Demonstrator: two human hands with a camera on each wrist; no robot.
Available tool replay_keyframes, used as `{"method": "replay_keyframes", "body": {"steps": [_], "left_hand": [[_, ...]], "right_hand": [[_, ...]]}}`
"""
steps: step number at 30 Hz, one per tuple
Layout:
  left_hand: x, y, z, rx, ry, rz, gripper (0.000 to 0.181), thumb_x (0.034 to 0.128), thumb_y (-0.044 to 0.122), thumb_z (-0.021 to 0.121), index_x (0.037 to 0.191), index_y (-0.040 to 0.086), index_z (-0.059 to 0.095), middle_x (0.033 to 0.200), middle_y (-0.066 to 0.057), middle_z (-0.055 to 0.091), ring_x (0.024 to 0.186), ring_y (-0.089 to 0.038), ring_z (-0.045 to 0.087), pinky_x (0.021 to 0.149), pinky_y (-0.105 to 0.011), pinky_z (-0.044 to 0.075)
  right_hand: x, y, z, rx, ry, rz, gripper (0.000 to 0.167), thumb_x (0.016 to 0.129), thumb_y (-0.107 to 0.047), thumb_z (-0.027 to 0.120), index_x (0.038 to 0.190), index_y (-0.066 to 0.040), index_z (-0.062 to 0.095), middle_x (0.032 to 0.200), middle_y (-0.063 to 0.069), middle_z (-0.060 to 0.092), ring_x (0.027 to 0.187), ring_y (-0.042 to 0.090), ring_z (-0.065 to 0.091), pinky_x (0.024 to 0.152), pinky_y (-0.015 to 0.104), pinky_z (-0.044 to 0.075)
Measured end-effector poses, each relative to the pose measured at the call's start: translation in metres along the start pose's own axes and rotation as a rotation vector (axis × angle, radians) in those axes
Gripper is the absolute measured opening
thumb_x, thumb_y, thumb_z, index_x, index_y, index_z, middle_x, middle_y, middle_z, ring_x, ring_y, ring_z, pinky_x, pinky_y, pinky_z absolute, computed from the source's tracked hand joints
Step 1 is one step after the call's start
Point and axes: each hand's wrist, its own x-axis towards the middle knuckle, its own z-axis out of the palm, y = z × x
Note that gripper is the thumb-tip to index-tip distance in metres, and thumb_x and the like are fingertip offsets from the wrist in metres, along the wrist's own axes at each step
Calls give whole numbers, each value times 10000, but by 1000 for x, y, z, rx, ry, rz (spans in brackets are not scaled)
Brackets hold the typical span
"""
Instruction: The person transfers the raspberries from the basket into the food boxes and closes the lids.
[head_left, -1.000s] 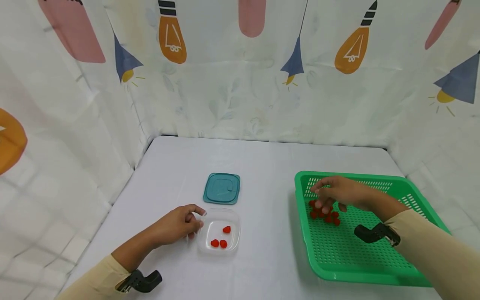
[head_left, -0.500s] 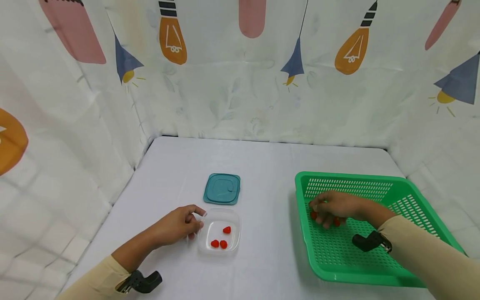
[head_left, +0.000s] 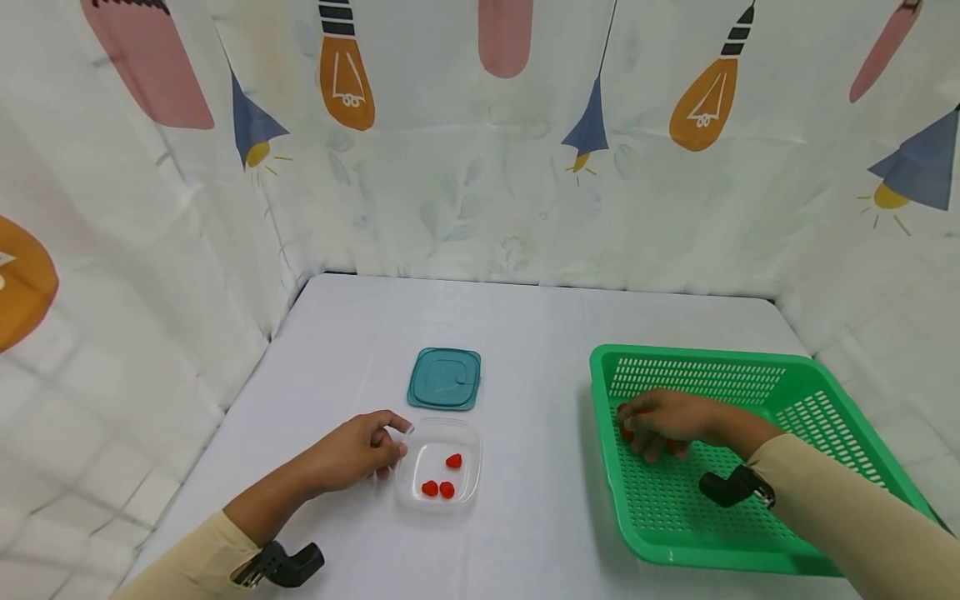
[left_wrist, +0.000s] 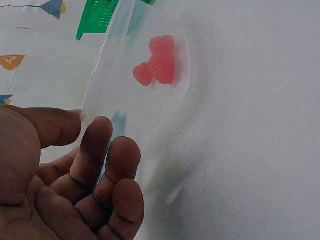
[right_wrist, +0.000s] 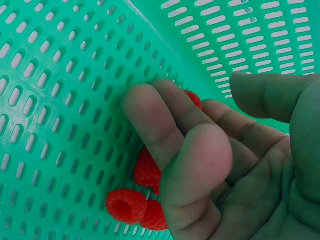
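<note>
Raspberries [right_wrist: 126,206] are seemingly being picked: left hand [head_left: 362,450] pinches the box [head_left: 429,458], right hand [head_left: 671,418], loose and empty, must grasp one.

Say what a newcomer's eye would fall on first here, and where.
The bright green basket, at the right of the table, would likely draw the eye first, with the right fingers over red berries inside it. Next may come the three berries in the clear container, at the left fingers, and the teal lid just beyond it.
</note>
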Motion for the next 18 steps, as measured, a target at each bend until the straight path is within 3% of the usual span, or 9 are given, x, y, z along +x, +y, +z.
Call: {"method": "replay_keyframes", "body": {"steps": [11, 18], "left_hand": [[-1, 1, 0, -6, -2, -2, 357, 976, 156, 689, 1292, 28, 583, 773, -83, 640, 704, -241, 595, 601, -319, 481], [-1, 1, 0, -7, -4, 5, 359, 977, 160, 688, 1293, 27, 582, 777, -87, 642, 704, -237, 596, 604, -321, 488]], "right_hand": [[1, 0, 3, -39, 18, -24, 298, 979, -68, 617, 1264, 11, 647, 945, 115, 699, 786, 276, 690, 487, 338, 460], [1, -3, 4, -39, 22, -37, 169, 967, -115, 683, 1103, -23, 640, 861, 120, 672, 715, 249, 635, 491, 317, 403]]}}
